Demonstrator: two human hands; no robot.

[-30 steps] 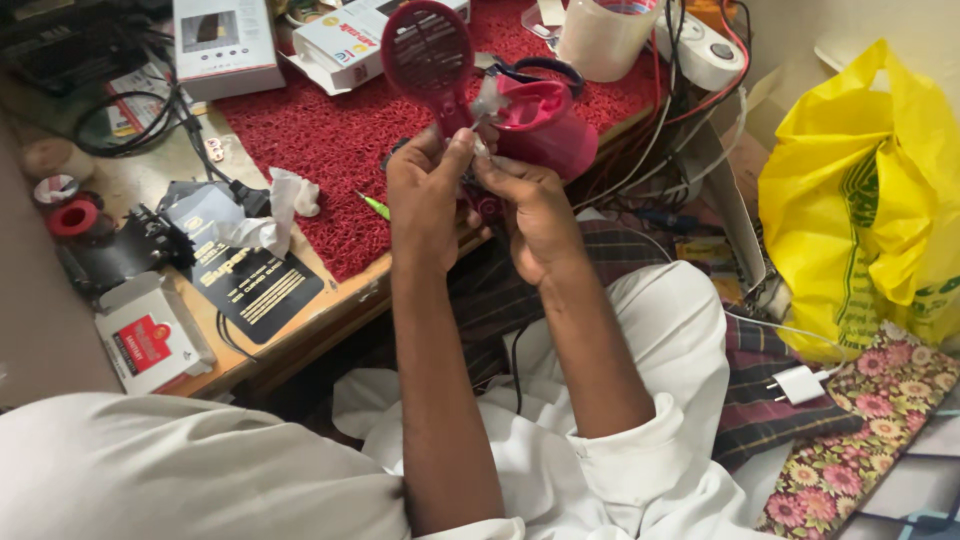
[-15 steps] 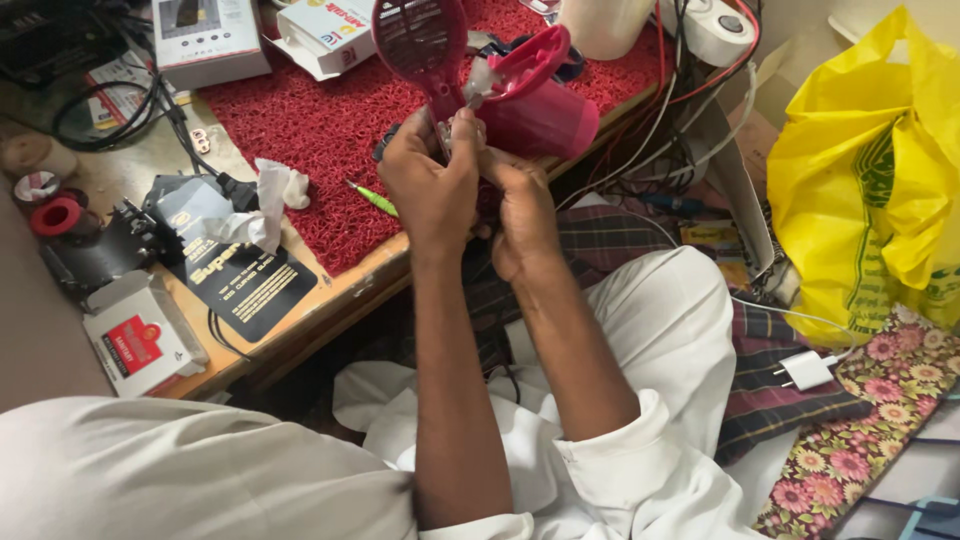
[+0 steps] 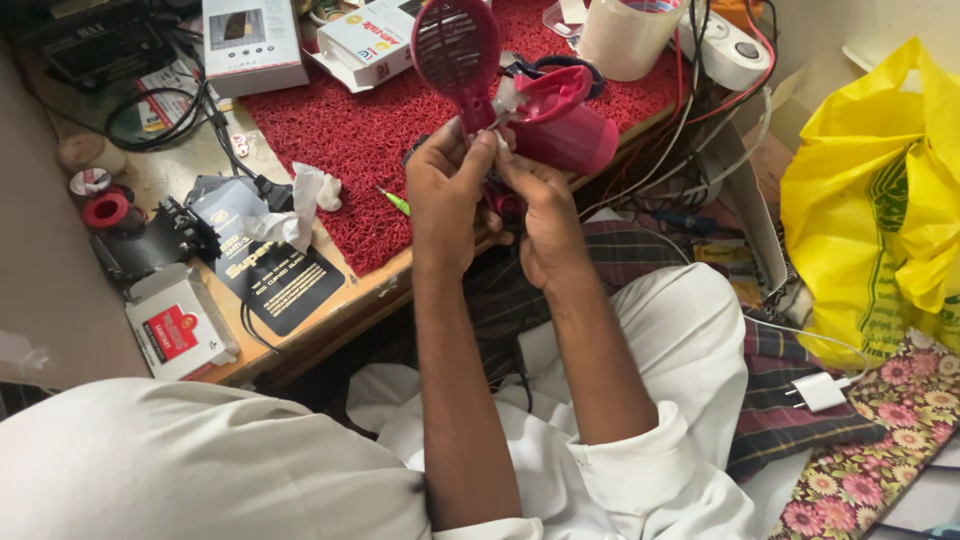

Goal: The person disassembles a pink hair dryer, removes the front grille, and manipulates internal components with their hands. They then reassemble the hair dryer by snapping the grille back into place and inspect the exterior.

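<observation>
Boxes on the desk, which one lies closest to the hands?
The white box with orange markings, at the red mat's far edge just left of the pink grille. The grey-and-white box sits farther left; the red-labelled box lies at the near-left corner.

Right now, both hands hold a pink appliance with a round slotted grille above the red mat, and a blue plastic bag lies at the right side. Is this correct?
Not quite: the plastic bag is yellow, not blue, as the head view shows. The rest holds: the left hand and the right hand hold the pink appliance with its round slotted grille above the red mat.

Yellow bag (image 3: 880, 190) beside what looks like tape (image 3: 625, 35).
</observation>
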